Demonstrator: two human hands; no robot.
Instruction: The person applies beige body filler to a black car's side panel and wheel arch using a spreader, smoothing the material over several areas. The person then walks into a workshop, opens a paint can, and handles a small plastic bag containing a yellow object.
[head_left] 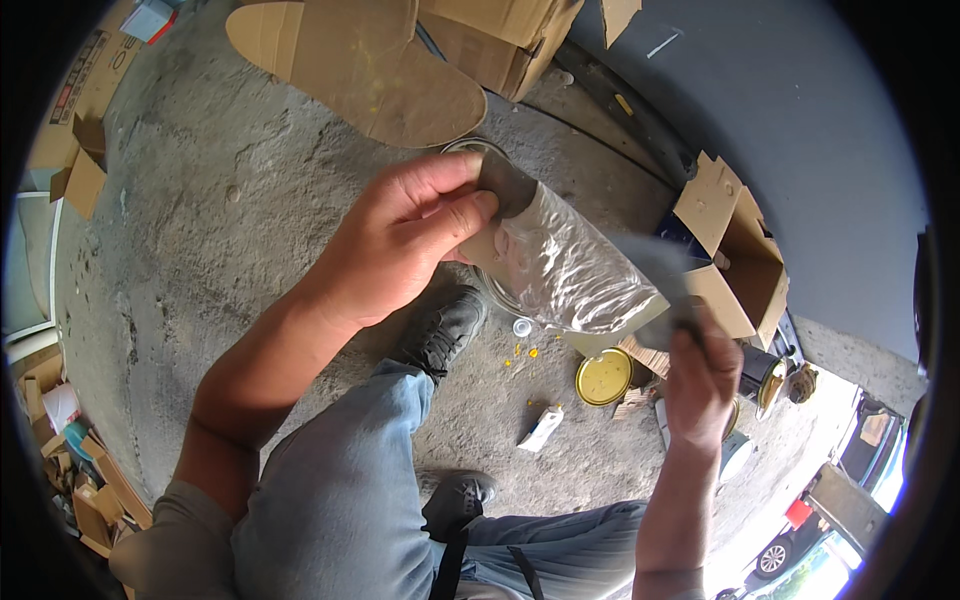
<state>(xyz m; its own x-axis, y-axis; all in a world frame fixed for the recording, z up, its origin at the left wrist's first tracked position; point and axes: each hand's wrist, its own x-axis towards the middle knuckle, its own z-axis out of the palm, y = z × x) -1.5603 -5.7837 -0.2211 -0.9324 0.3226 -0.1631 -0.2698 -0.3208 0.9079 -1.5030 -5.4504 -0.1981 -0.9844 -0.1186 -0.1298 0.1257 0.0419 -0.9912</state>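
My left hand (410, 235) pinches the dark upper corner of a flat plate between thumb and fingers. A thick, glossy grey-white paste (575, 265) covers most of that plate. In my right hand (705, 385) is a putty knife (655, 275), its broad grey blade smeared by motion at the plate's lower right end. Whether the blade touches the paste I cannot tell. Behind the plate, a round tin (497, 290) shows only parts of its rim. On the floor below lie a yellow-gold lid (604, 377), a white tube (541, 428) and a small white cap (521, 327).
Yellow dabs (533, 353) spot the concrete floor near my shoe (447, 330). An open cardboard box (745, 265) stands at the right beside a grey panel (790, 120). A large cardboard piece (370, 75) lies at the far side. A dark can (765, 378) is at the right.
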